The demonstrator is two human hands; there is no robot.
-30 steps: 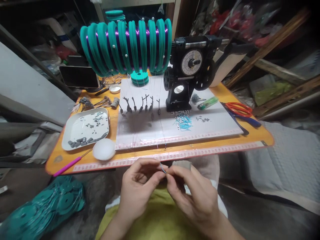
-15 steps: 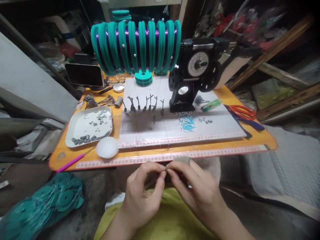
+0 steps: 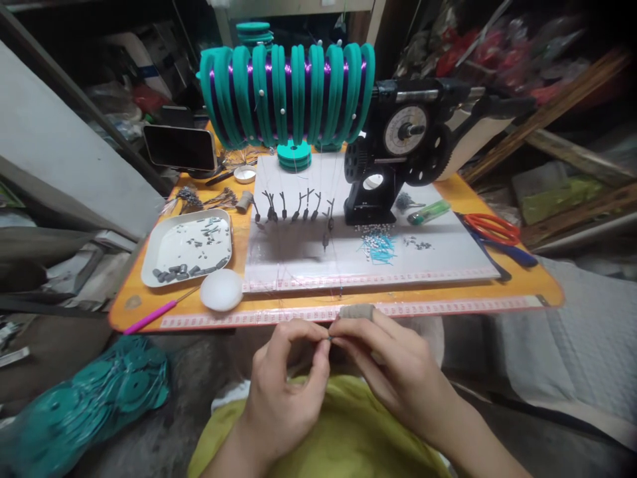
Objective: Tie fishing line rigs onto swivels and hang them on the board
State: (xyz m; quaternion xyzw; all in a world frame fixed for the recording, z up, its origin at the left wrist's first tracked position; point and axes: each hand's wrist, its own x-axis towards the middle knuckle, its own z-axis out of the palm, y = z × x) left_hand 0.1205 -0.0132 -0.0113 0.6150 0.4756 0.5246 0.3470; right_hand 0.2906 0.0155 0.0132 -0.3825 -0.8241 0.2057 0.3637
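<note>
In front of the table's near edge, my left hand (image 3: 293, 372) and my right hand (image 3: 388, 358) meet fingertip to fingertip, each closed in a pinch. Between them shows a tiny bluish piece (image 3: 329, 338), too small to make out fully. Thin fishing line comes down towards the fingers from green foam spools (image 3: 293, 93) wound with purple line. A grey-beige wrap (image 3: 357, 312) is around a finger of my right hand. Beyond the hands, several dark weights (image 3: 305, 214) with forked tops hang on lines over a white board (image 3: 293, 265).
A black winding machine (image 3: 371, 199) carries the spools. On the left are a white tray (image 3: 149, 262) of grey pieces, a white cup (image 3: 221, 291) and a pink-handled needle tool (image 3: 152, 317). Blue tubes (image 3: 378, 247) lie right of centre, red-handled scissors (image 3: 492, 229) farther right.
The view has shifted, so the table and spools sit farther right in the picture. Both hands keep their pinch; the right hand has turned slightly, and one hanging weight has swung right.
</note>
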